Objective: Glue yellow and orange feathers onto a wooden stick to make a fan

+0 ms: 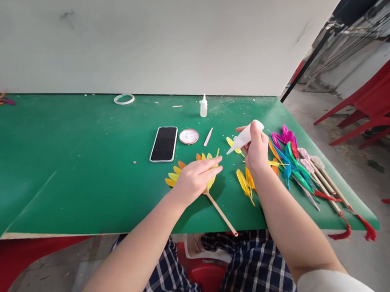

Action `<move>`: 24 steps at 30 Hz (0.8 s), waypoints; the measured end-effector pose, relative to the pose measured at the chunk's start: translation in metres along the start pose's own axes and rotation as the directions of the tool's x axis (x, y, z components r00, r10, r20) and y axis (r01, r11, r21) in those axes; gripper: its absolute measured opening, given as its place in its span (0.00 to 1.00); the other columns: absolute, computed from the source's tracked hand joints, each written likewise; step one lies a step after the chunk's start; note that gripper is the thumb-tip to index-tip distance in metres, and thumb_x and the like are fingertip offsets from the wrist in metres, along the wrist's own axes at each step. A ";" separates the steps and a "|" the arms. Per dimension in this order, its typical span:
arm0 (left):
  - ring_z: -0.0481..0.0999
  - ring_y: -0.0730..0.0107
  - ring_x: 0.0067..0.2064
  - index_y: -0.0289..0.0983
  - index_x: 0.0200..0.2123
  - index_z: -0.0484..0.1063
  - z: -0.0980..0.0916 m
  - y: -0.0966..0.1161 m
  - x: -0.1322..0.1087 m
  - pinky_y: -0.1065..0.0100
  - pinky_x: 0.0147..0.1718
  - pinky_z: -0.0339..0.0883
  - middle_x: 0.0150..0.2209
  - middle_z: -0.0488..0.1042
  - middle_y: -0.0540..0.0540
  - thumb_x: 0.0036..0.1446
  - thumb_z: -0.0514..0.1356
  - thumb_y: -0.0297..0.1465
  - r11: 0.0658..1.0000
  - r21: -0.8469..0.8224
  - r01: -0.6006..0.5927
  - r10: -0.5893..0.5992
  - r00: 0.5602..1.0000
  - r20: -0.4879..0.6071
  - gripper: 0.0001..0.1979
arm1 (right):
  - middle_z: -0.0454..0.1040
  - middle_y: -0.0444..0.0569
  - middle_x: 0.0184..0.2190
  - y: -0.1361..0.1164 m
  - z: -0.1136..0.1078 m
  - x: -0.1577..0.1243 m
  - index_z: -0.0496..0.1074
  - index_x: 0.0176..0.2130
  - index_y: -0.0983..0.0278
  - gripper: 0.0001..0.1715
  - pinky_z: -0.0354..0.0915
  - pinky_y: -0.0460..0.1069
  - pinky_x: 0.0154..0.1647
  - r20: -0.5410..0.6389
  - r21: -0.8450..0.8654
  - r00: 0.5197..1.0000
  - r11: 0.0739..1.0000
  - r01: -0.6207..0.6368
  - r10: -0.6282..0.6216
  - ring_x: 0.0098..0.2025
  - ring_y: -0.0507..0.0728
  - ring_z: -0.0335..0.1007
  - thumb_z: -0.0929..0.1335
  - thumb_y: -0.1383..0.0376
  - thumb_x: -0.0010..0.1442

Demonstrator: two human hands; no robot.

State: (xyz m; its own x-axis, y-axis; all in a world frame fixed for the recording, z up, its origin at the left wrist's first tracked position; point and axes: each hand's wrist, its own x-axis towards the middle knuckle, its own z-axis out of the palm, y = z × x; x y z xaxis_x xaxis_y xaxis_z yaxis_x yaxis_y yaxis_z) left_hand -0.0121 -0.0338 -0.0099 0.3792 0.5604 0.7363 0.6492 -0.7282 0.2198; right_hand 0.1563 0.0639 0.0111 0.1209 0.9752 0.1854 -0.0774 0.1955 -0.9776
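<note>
My left hand (195,178) lies flat with its fingers stretched out over a yellow and orange feather fan (174,176), covering its middle. The fan's wooden stick handle (221,213) points toward the table's front edge. In my right hand (257,152) is a white glue bottle (244,136), tilted with its nozzle down and left, just right of the fan. A yellow feather (231,142) lies behind the nozzle. More yellow-orange feathers (243,182) rest in front of my right hand.
Blue-green feathers (300,174), magenta feathers (285,136) and tasselled sticks (329,181) lie at the right. Farther back are a phone (163,144), a round lid (189,136), a pink stick (208,136), a small bottle (203,107) and a tape roll (124,99). A board (124,44) stands behind.
</note>
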 end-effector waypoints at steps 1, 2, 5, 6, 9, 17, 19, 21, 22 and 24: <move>0.74 0.66 0.46 0.33 0.41 0.72 0.000 0.001 0.001 0.64 0.42 0.72 0.47 0.73 0.39 0.57 0.52 0.22 1.000 -0.001 -0.016 0.016 1.000 0.002 0.11 | 0.53 0.40 0.13 0.000 0.000 0.000 0.71 0.27 0.65 0.31 0.46 0.45 0.14 -0.002 0.021 1.000 1.000 -0.013 0.013 0.14 0.47 0.48 0.59 0.42 0.52; 0.74 0.66 0.46 0.33 0.41 0.72 0.000 0.002 0.002 0.64 0.42 0.72 0.46 0.73 0.38 0.57 0.52 0.22 1.000 -0.002 -0.026 0.026 1.000 0.003 0.11 | 0.53 0.40 0.13 0.000 0.001 0.000 0.71 0.27 0.65 0.32 0.45 0.45 0.14 -0.001 0.040 1.000 0.999 -0.021 0.021 0.14 0.47 0.47 0.58 0.41 0.52; 0.74 0.67 0.45 0.32 0.40 0.71 0.000 0.003 0.004 0.64 0.41 0.72 0.45 0.74 0.38 0.57 0.53 0.22 0.998 -0.006 -0.055 0.055 0.998 -0.025 0.10 | 0.50 0.38 0.12 0.000 0.003 -0.001 0.71 0.26 0.64 0.33 0.44 0.44 0.14 0.004 0.108 1.000 0.994 -0.021 0.020 0.14 0.46 0.45 0.57 0.40 0.52; 0.75 0.66 0.45 0.31 0.40 0.71 0.000 0.004 0.004 0.64 0.40 0.73 0.44 0.74 0.38 0.56 0.53 0.21 0.998 -0.007 -0.068 0.068 0.997 -0.035 0.10 | 0.49 0.38 0.12 -0.001 0.004 -0.002 0.71 0.26 0.64 0.33 0.43 0.44 0.13 0.008 0.134 1.000 0.991 -0.018 0.018 0.14 0.46 0.45 0.58 0.40 0.51; 0.75 0.66 0.44 0.30 0.41 0.71 0.001 0.004 0.003 0.65 0.39 0.73 0.43 0.75 0.38 0.55 0.54 0.21 0.996 -0.003 -0.091 0.091 0.995 -0.045 0.11 | 0.50 0.38 0.12 0.000 0.008 -0.004 0.71 0.24 0.64 0.33 0.41 0.44 0.13 0.024 0.196 0.999 0.980 -0.028 0.024 0.14 0.46 0.44 0.58 0.40 0.51; 0.75 0.66 0.44 0.29 0.41 0.71 0.001 0.003 0.002 0.65 0.40 0.73 0.43 0.75 0.38 0.55 0.54 0.20 0.995 0.002 -0.098 0.098 0.995 -0.035 0.11 | 0.53 0.39 0.12 0.000 0.011 -0.007 0.71 0.24 0.65 0.30 0.43 0.44 0.13 0.061 0.222 0.998 0.974 -0.039 0.026 0.14 0.46 0.45 0.60 0.43 0.52; 0.75 0.67 0.44 0.30 0.41 0.71 0.001 0.003 0.002 0.65 0.40 0.73 0.43 0.75 0.38 0.55 0.54 0.21 0.995 0.003 -0.096 0.096 0.995 -0.035 0.11 | 0.53 0.39 0.12 0.000 0.011 -0.007 0.71 0.24 0.65 0.29 0.43 0.44 0.13 0.062 0.234 0.998 0.972 -0.038 0.024 0.14 0.46 0.46 0.60 0.43 0.53; 0.75 0.67 0.44 0.30 0.41 0.71 0.001 0.003 0.002 0.65 0.40 0.73 0.43 0.75 0.38 0.55 0.54 0.21 0.996 0.002 -0.093 0.093 0.995 -0.036 0.11 | 0.53 0.39 0.12 0.000 0.011 -0.007 0.71 0.24 0.65 0.29 0.43 0.44 0.13 0.061 0.240 0.998 0.970 -0.036 0.022 0.14 0.46 0.46 0.60 0.44 0.53; 0.75 0.67 0.44 0.30 0.41 0.71 0.001 0.003 0.003 0.65 0.40 0.73 0.43 0.75 0.38 0.55 0.54 0.21 0.996 0.002 -0.091 0.091 0.995 -0.036 0.11 | 0.52 0.39 0.12 0.001 0.011 -0.007 0.71 0.23 0.65 0.29 0.43 0.44 0.13 0.060 0.238 0.998 0.971 -0.035 0.021 0.14 0.46 0.46 0.61 0.44 0.53; 0.75 0.67 0.44 0.30 0.41 0.71 0.001 0.003 0.003 0.65 0.40 0.73 0.43 0.75 0.38 0.55 0.54 0.21 0.996 0.000 -0.088 0.087 0.995 -0.038 0.10 | 0.52 0.39 0.12 0.001 0.011 -0.007 0.70 0.23 0.65 0.29 0.43 0.44 0.13 0.057 0.224 0.998 0.974 -0.035 0.022 0.14 0.46 0.46 0.61 0.44 0.53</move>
State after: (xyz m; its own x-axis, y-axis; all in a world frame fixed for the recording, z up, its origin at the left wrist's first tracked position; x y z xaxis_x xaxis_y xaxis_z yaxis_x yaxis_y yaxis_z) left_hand -0.0084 -0.0346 -0.0075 0.4095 0.4793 0.7763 0.6133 -0.7745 0.1547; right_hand 0.1442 0.0585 0.0099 0.0625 0.9836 0.1690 -0.3017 0.1800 -0.9362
